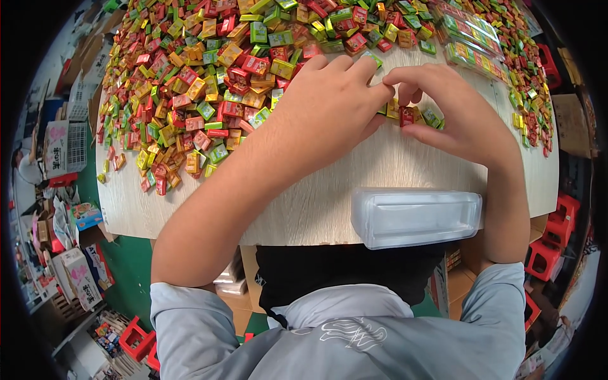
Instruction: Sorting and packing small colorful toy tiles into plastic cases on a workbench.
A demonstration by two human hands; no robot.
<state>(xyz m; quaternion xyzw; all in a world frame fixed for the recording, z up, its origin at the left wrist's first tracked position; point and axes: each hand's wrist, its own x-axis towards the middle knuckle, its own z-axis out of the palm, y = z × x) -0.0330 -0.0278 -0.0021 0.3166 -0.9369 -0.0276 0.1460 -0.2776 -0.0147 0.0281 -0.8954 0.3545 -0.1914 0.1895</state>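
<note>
Head view: left hand and right hand meet fingertip to fingertip, pinching a short row of small wrapped candies together on the wooden table, squaring them up. Clear plastic box waits empty at the near edge; big candy heap lies left.

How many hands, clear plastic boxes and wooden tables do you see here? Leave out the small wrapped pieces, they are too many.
Hands: 2, the left hand and the right hand
Clear plastic box: 1
Wooden table: 1
Total: 4
</note>
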